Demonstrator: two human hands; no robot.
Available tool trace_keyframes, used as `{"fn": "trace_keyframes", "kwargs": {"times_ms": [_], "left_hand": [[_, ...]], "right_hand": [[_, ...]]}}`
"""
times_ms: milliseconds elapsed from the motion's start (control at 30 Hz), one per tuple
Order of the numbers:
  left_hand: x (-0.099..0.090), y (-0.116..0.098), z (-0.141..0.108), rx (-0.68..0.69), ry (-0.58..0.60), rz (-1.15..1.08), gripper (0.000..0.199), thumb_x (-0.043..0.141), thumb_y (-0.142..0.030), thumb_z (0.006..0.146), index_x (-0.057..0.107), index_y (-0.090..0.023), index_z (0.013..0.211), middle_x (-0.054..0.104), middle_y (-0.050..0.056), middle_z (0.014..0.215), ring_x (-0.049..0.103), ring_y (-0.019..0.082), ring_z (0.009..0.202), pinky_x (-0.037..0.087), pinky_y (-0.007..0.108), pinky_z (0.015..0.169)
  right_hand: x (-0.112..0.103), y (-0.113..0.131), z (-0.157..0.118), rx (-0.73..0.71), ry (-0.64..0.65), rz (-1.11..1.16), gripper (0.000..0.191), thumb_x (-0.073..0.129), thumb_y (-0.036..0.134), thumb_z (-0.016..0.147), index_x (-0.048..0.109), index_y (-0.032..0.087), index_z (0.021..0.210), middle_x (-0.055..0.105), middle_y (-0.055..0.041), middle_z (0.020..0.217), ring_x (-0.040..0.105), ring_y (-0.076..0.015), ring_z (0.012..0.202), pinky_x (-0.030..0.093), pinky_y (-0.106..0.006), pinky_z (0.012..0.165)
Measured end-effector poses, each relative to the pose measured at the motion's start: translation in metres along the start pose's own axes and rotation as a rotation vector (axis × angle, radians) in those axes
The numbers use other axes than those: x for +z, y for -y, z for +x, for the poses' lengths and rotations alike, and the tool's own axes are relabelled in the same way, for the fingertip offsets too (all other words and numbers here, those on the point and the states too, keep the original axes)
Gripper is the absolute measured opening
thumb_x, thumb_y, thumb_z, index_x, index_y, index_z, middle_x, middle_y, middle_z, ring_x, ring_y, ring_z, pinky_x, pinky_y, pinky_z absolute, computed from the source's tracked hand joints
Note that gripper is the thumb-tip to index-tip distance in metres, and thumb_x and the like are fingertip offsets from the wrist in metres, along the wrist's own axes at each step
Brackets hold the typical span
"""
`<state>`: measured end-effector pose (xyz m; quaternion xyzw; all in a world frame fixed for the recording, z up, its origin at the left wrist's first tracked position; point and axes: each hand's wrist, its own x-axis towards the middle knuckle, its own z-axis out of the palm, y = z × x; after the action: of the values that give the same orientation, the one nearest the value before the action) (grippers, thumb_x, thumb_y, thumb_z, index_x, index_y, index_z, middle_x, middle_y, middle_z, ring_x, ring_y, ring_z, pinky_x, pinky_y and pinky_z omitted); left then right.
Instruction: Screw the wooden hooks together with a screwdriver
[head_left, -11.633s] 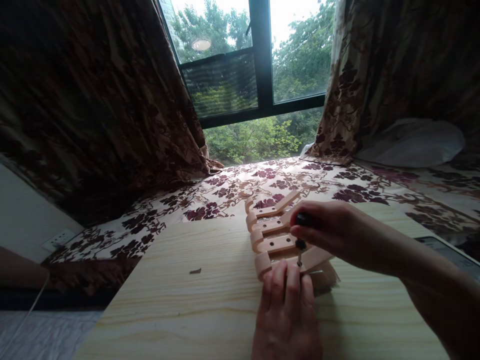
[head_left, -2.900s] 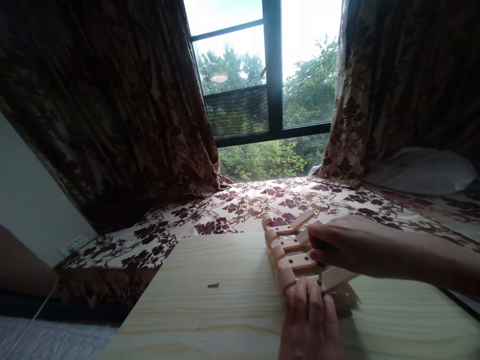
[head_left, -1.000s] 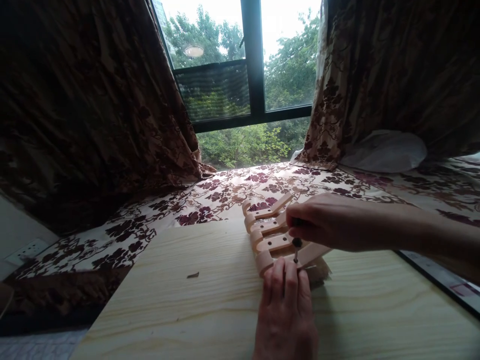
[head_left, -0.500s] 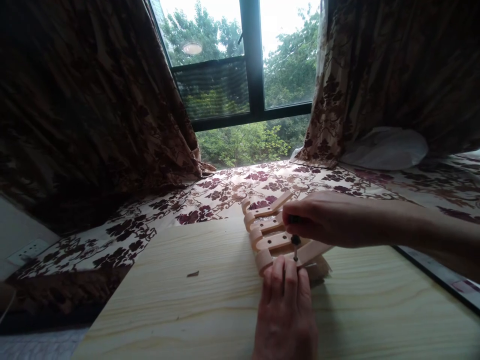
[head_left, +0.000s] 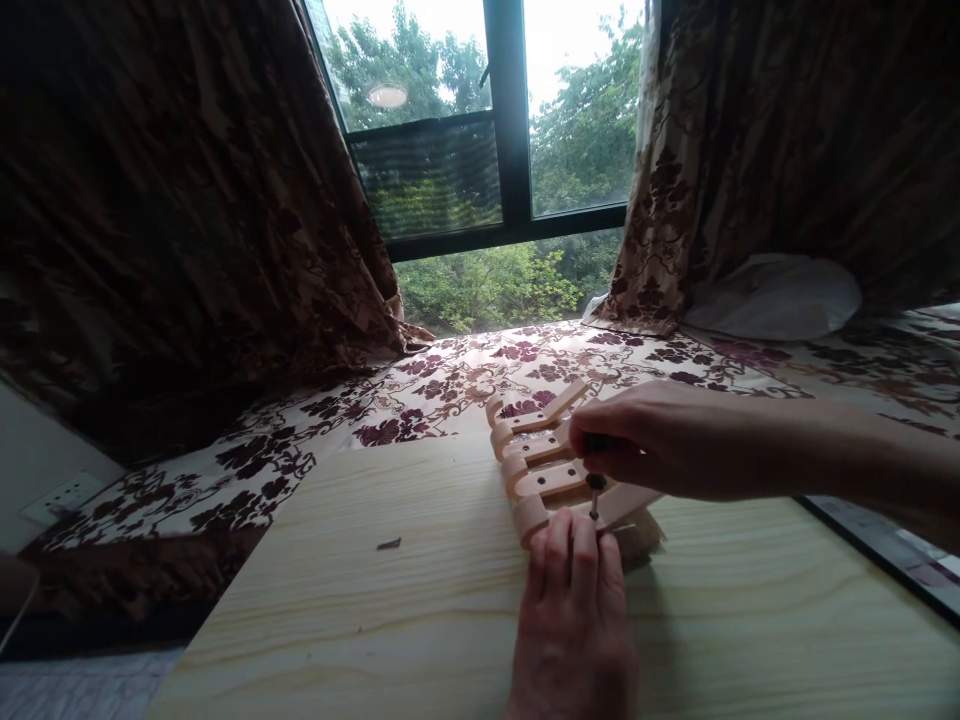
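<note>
1. The wooden rack (head_left: pixel 551 482) sits on the far part of the pale board (head_left: pixel 360 620), its 4 hooked slats in a row.
2. The 3 farther slats show dark spots that look like seated screw heads, so those seem done, though small details are hard to tell.
3. The nearest slat (head_left: pixel 630 505) looks unfinished: the screwdriver (head_left: pixel 595 483) stands upright with its tip down at it. How deep any screw sits there cannot be told.
4. The left hand (head_left: pixel 574 630) presses its fingertips on that slat; the right hand (head_left: pixel 645 440) is clenched round the dark handle.
5. Apart from the rack, 1 loose screw (head_left: pixel 388 544) lies unused on the board.
6. Beyond spreads the floral cloth (head_left: pixel 450 375).
</note>
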<state>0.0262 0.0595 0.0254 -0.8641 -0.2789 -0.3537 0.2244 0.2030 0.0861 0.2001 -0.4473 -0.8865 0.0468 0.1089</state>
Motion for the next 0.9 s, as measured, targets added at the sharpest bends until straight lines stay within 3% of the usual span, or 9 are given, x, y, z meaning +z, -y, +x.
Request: {"fn": "trace_keyframes", "kwargs": {"times_ms": [167,300,467,600,900], "left_hand": [[0.002,0.002,-0.003,0.004,0.035,-0.019,0.048,0.062,-0.024,0.079,0.059,-0.008,0.124,0.055,0.016,0.131,0.043,0.034,0.127,0.034,0.046,0.108],[0.003,0.002,-0.005,0.008,0.049,-0.027,0.05,0.061,-0.024,0.079,0.057,-0.008,0.126,0.054,0.015,0.132,0.04,0.035,0.13,0.034,0.047,0.109],[0.0,0.001,-0.002,0.003,0.023,0.01,0.044,0.058,-0.022,0.081,0.059,-0.008,0.123,0.055,0.016,0.13,0.043,0.035,0.127,0.039,0.048,0.104],[-0.001,0.0,-0.001,0.004,0.011,0.019,0.042,0.056,-0.02,0.082,0.059,-0.008,0.122,0.056,0.016,0.129,0.046,0.035,0.125,0.043,0.048,0.101],[0.002,0.002,-0.006,0.004,0.047,-0.004,0.048,0.06,-0.025,0.081,0.057,-0.009,0.126,0.054,0.015,0.132,0.043,0.035,0.128,0.041,0.048,0.105]], "right_hand": [[0.014,-0.004,0.004,0.113,-0.077,-0.114,0.018,0.048,0.027,0.094,0.056,0.016,0.082,0.059,-0.0026,0.069,0.045,-0.0119,0.057,0.027,-0.024,0.054],[0.015,-0.001,0.004,0.228,-0.067,-0.227,0.021,0.046,0.03,0.094,0.057,0.016,0.083,0.06,-0.0046,0.069,0.045,-0.0135,0.057,0.025,-0.025,0.053],[-0.001,0.001,-0.003,0.129,0.0,-0.124,0.009,0.054,0.025,0.088,0.061,0.019,0.087,0.061,-0.001,0.068,0.045,-0.0124,0.057,0.026,-0.024,0.053],[-0.004,0.0,-0.005,0.025,0.025,-0.023,0.014,0.048,0.02,0.091,0.058,0.017,0.081,0.06,-0.0011,0.07,0.044,-0.0113,0.058,0.029,-0.023,0.055],[0.006,0.002,0.0,0.188,-0.042,-0.191,0.019,0.048,0.029,0.093,0.058,0.016,0.083,0.058,-0.0028,0.066,0.043,-0.0125,0.056,0.025,-0.025,0.053]]}}
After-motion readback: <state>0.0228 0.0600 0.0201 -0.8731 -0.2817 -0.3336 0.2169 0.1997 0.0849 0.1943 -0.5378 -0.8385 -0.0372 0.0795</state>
